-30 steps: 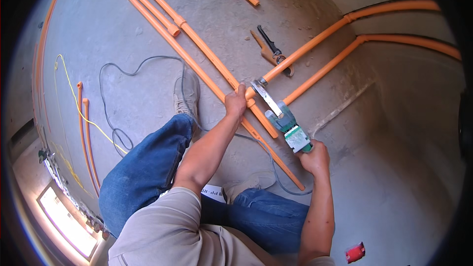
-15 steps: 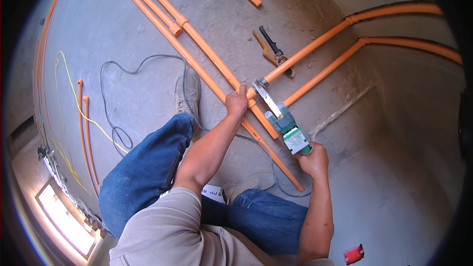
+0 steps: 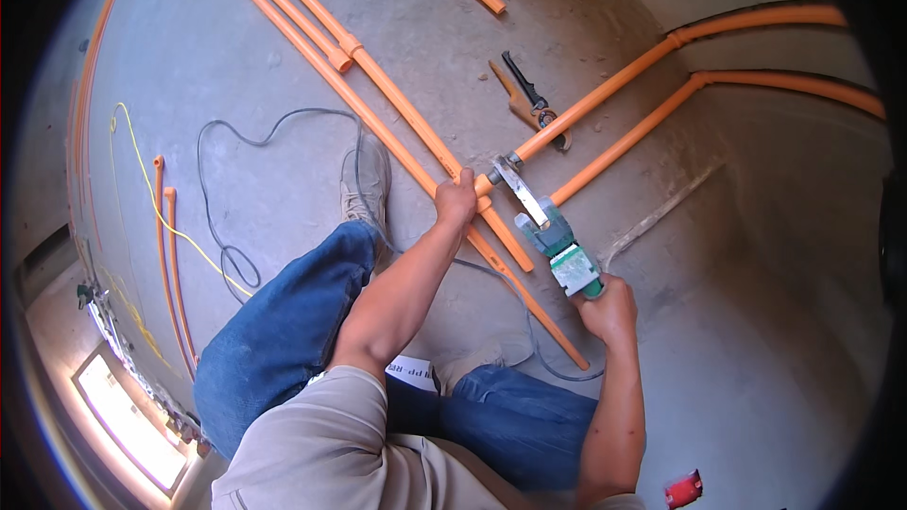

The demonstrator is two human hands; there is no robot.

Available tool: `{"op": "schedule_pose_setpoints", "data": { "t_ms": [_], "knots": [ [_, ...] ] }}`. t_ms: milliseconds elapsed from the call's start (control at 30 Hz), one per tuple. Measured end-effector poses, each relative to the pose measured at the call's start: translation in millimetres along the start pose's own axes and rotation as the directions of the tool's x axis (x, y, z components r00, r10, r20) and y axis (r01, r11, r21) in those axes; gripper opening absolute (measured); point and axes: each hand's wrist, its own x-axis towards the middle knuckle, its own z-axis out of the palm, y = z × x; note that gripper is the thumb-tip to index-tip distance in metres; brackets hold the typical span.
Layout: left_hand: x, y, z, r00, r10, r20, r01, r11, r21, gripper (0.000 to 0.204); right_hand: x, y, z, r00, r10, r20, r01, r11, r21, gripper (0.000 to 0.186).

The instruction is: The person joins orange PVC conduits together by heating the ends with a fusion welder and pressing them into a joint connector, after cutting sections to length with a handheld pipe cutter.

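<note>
My left hand (image 3: 456,200) is wrapped round an orange pipe fitting (image 3: 484,186) on the long orange pipe (image 3: 397,93) at the middle of the floor. My right hand (image 3: 607,308) grips the handle of a green pipe welding iron (image 3: 573,269). The iron's flat metal heating plate (image 3: 521,191) stands between that fitting and the end of the upper orange wall pipe (image 3: 595,99), with a grey socket at its tip. Just below runs a second wall pipe (image 3: 642,132), close to the iron's head.
Beyond the upper wall pipe lies a pipe cutter (image 3: 531,96) with black and orange handles. A dark cable (image 3: 274,113) loops over the floor by my shoe (image 3: 364,179). Further left are a yellow cord (image 3: 142,165) and two short pipes (image 3: 170,246). A red object (image 3: 684,489) lies at the lower right.
The whole view has shifted slightly. Both hands keep their grips, and the welding iron stays between fitting and pipe.
</note>
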Motion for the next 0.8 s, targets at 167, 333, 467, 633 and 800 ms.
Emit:
{"op": "schedule_pose_setpoints", "data": {
  "t_ms": [167, 333, 467, 633, 800],
  "knots": [
    [-21.9, 31.3, -3.8, 0.998, -0.055, -0.001, 0.055, 0.996, 0.072, 0.051, 2.1, 9.4, 0.3, 1.0, -0.005, -0.013, 0.004, 1.0, -0.005, 0.036],
    [-19.6, 27.0, -3.3, 0.984, 0.151, -0.095, -0.115, 0.944, 0.308, 0.057, 1.4, 4.0, -1.2, 1.0, -0.008, -0.011, 0.008, 1.0, -0.018, 0.036],
    [-12.7, 19.7, -6.7, 0.933, 0.335, -0.13, -0.268, 0.89, 0.368, 0.056, -2.7, -3.9, -6.4, 1.0, -0.008, -0.002, 0.008, 1.0, -0.013, 0.035],
    [8.9, 45.9, -14.7, 0.815, 0.545, -0.197, -0.398, 0.773, 0.494, 0.057, 0.4, 6.4, -7.3, 1.0, -0.01, -0.017, 0.01, 1.0, -0.022, 0.035],
    [66.0, 180.8, -11.5, 0.764, 0.618, 0.184, -0.635, 0.672, 0.381, 0.041, -5.6, -3.1, -13.9, 1.0, -0.022, -0.015, 0.021, 1.0, -0.017, 0.033]
  ]
}}
